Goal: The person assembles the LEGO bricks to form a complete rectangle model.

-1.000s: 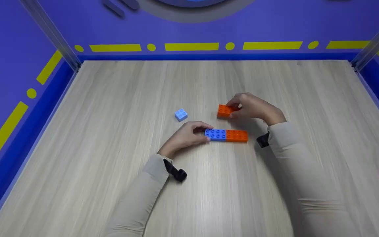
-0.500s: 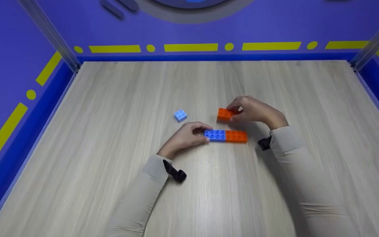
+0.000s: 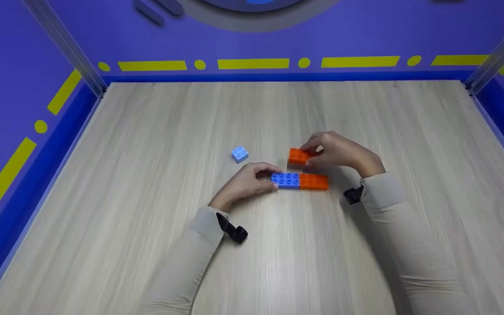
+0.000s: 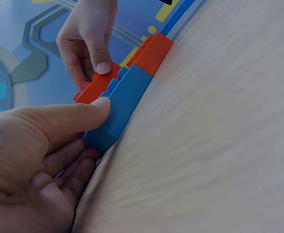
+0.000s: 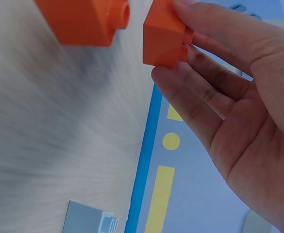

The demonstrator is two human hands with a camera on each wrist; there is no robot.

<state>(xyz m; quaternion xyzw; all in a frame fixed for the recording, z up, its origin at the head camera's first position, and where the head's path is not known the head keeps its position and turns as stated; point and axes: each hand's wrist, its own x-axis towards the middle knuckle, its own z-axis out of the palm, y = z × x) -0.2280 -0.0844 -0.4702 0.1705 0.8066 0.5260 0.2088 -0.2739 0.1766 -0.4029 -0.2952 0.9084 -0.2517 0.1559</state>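
In the head view a blue building brick (image 3: 285,180) lies on the table end to end with an orange brick (image 3: 314,181), studs up. My left hand (image 3: 245,183) pinches the blue brick's left end between thumb and fingers. Just behind this row, my right hand (image 3: 339,152) grips a second orange brick (image 3: 298,156) by its right part, so some of its studs are covered. The right wrist view shows that held orange brick (image 5: 162,41) between thumb and fingers. A small light blue brick (image 3: 239,154) with a square top sits behind my left hand, touched by neither hand.
The wood-grain table (image 3: 147,153) is bounded by a blue back wall (image 3: 365,35) with yellow markings and a blue side wall (image 3: 7,87) on the left. Both wrists carry black straps with small devices, the left device (image 3: 237,234) hanging near the tabletop.
My right hand has brought the second orange brick a little nearer to me, toward the row. My left hand stays on the blue brick, and the light blue brick has not moved.
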